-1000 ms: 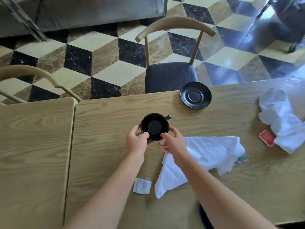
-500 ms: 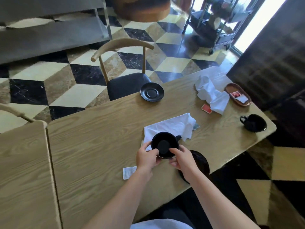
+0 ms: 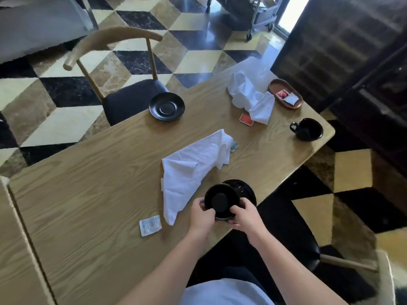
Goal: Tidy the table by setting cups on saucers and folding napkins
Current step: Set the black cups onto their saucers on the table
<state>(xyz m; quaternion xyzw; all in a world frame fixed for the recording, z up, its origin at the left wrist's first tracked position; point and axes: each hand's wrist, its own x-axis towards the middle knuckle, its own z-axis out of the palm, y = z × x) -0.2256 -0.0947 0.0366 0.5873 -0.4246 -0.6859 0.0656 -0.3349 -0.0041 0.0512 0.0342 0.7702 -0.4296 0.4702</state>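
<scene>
A black cup (image 3: pixel 221 200) is gripped from both sides by my left hand (image 3: pixel 201 213) and my right hand (image 3: pixel 244 215). It sits over a black saucer (image 3: pixel 248 191) at the table's near edge; whether it touches the saucer I cannot tell. A second black saucer (image 3: pixel 166 106) lies bare at the far edge. Another black cup (image 3: pixel 307 129) stands alone near the right corner. One crumpled white napkin (image 3: pixel 195 167) lies just left of the held cup. A second crumpled napkin (image 3: pixel 250 96) lies at the far right.
The wooden table (image 3: pixel 99 190) also carries a white sachet (image 3: pixel 150 225), a red packet (image 3: pixel 246 118) and a brown oval tray (image 3: pixel 285 93) with packets. A wooden chair (image 3: pixel 123 84) stands across the table. A second table (image 3: pixel 13 260) adjoins on the left.
Both hands have carried the cup from the middle of the table toward the near edge, over the saucer there. The view has swung right, bringing in the second cup and tray.
</scene>
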